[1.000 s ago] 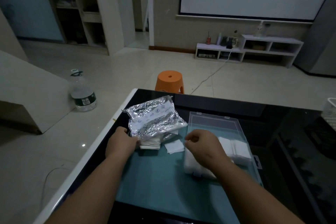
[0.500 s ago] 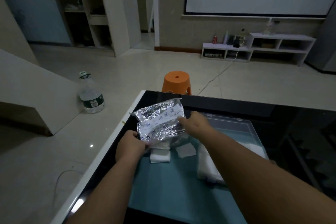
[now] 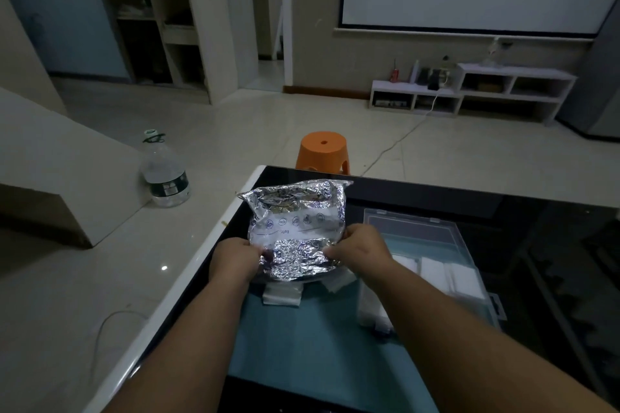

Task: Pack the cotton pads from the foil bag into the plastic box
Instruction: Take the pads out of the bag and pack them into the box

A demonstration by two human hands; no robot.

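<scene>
An orange stool stands beyond the black table, a water bottle on the floor left

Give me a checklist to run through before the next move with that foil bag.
1. The foil bag is gripped by the left hand and the right hand: ok.
2. The plastic box is open: ok.
3. Free room in the box beyond the packed pads: ok.
4. Pads left inside the bag: cannot tell.
5. All pads off the mat: not ok, a stack of pads lies by the bag's near edge.
</scene>
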